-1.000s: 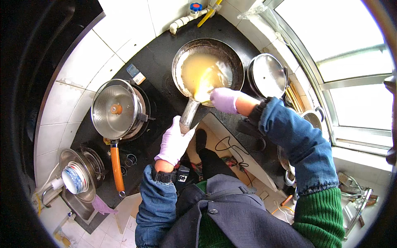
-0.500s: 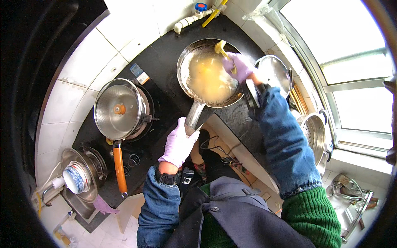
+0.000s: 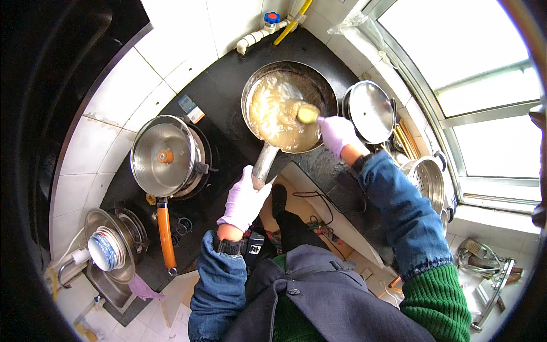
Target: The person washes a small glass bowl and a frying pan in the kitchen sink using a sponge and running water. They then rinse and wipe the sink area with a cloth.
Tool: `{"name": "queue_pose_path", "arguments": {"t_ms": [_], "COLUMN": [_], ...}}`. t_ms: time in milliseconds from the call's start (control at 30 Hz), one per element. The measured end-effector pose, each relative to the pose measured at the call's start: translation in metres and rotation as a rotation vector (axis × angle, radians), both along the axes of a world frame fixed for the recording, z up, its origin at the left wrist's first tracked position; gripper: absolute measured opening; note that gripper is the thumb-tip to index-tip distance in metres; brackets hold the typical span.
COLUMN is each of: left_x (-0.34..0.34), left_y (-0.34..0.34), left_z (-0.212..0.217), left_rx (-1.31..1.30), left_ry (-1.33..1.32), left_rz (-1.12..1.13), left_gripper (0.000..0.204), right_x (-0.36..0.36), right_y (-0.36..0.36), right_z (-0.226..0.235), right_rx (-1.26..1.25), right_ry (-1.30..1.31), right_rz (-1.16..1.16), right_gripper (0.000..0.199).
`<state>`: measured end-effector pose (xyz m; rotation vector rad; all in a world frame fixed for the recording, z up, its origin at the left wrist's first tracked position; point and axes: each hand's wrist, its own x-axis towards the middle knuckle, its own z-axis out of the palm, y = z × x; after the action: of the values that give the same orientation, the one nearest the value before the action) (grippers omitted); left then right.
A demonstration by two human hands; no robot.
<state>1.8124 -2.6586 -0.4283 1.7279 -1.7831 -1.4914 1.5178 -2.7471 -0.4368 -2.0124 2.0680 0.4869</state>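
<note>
I wear thin pale-lilac disposable gloves on my left hand (image 3: pixel 245 199) and right hand (image 3: pixel 337 134), blue denim sleeves, a green ribbed knit cuff, a black wristwatch, and a grey buttoned vest.

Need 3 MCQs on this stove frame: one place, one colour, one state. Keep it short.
1. Where is the lidded steel pot relative to the wide steel wok?
A. the person's left
B. the person's right
C. inside it

2. What colour is the long handle below the lidded pot?
A. blue
B. orange
C. green

3. What is the left hand doing?
A. hanging free
B. lifting a lid
C. gripping the wok handle

A: the lidded steel pot sits left of the wide steel wok.
B: the long handle is orange.
C: the gloved left hand closes on the wok handle, while the right hand scrubs with a yellow sponge.
</note>
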Motion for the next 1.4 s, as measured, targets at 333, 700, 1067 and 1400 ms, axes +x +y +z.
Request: {"name": "queue_pose_path", "arguments": {"t_ms": [333, 700, 1067, 1400], "left_x": [0.002, 0.001, 0.003, 0.002], "left_y": [0.0, -0.002, -0.003, -0.003], "left_z": [-0.003, 0.001, 0.001, 0.0], "left_rx": [-0.021, -0.028, -0.024, -0.028], "left_ry": [0.001, 0.004, 0.001, 0.006], "left_rz": [-0.011, -0.01, -0.013, -0.011], "left_gripper": [0.059, 0.054, 0.054, 0.054], "right_x": [0.012, 0.013, 0.017, 0.026], "right_y": [0.001, -0.001, 0.002, 0.002], "right_z": [-0.004, -0.009, -0.002, 0.001], "right_rx": [0.052, 0.011, 0.01, 0.011], "right_ry": [-0.123, -0.183, -0.178, -0.281], "right_rz": [0.174, 0.2, 0.215, 0.253], "right_gripper": [0.028, 0.023, 0.024, 0.022]}}
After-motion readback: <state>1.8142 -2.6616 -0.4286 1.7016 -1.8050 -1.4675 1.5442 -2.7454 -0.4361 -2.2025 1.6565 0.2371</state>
